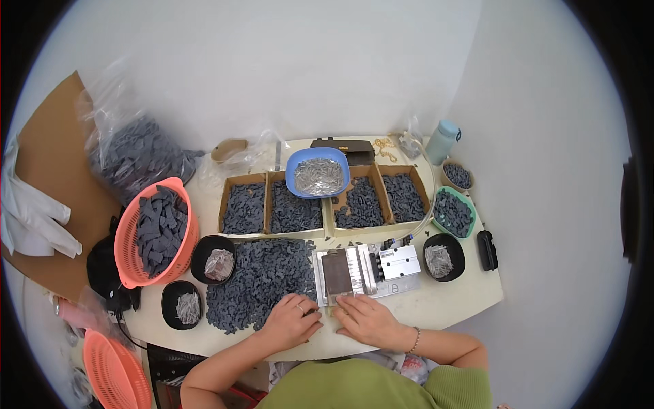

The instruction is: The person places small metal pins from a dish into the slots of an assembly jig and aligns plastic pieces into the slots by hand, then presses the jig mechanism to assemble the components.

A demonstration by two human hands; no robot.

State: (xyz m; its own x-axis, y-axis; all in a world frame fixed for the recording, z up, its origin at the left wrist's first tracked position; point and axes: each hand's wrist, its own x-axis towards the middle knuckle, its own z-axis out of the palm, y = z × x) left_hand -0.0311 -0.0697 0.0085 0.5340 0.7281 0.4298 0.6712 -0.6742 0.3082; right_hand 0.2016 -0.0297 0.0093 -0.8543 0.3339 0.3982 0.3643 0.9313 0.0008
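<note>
In front of me lies a metal fixture (361, 264) with a flat brown block (336, 271) on its left part. My right hand (368, 322) is at the near end of that block, fingers bent and close together; whatever they pinch is hidden. My left hand (293, 322), wearing a ring, is curled between the fixture and a spread pile of small dark grey pieces (255, 279). A dark bit shows at its fingertips, too small to name. A white pneumatic cylinder block (399, 262) with air hoses forms the fixture's right side.
Behind the fixture, cardboard trays (264, 204) hold grey pieces, with a blue bowl (289, 178) of metal pins across them. Black bowls (458, 273) flank the work area. A coral basket (194, 238) of grey pieces is at left. A light blue bottle (443, 142) stands back right.
</note>
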